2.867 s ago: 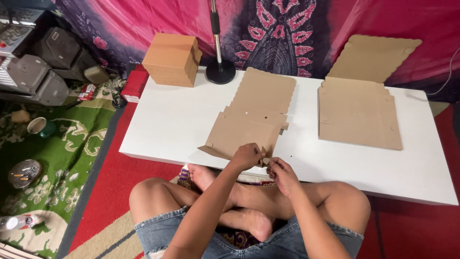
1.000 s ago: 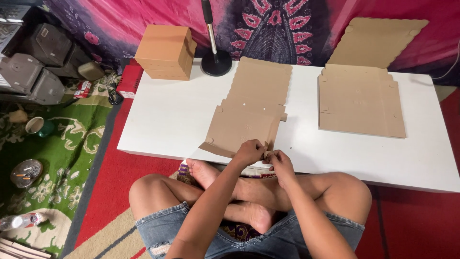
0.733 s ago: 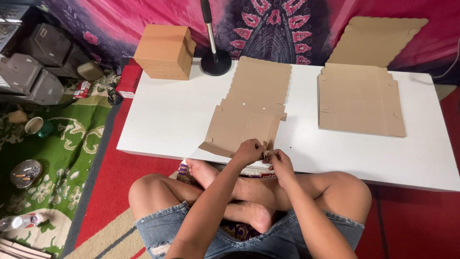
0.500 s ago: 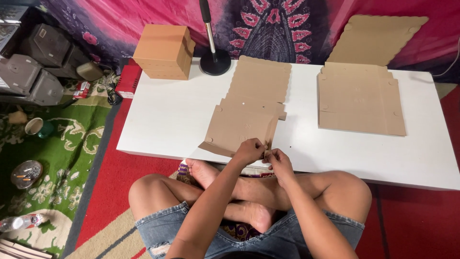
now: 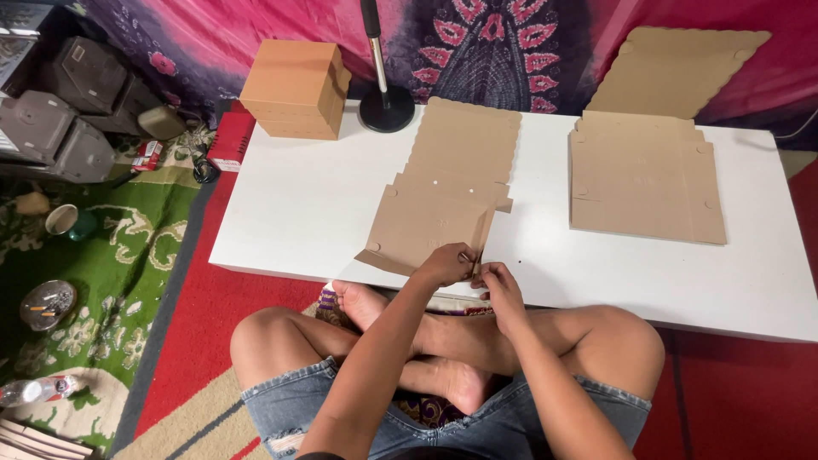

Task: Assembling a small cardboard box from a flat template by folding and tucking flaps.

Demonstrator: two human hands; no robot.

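Nearest, crossed bare legs in denim shorts, on a red rug at the near edge of the white desk (image 5: 307,204). Just beyond the knees, left hand (image 5: 445,264) and right hand (image 5: 498,285) side by side, both closed in a pinch on the near corner flap of the flat cardboard blank (image 5: 447,192), fingers curled tight round the raised edge, the left a touch nearer the sheet's middle. From the hands, blank stretching straight away, long axis near-to-far with a slight lean to the right, near left corner overhanging the desk edge. Further right, well apart, a second flat cardboard blank (image 5: 643,183), its far flap propped against the patterned cloth. At the far left corner, a folded-up cardboard box (image 5: 294,89); just right of it, a black round stand base (image 5: 386,109) with an upright pole.
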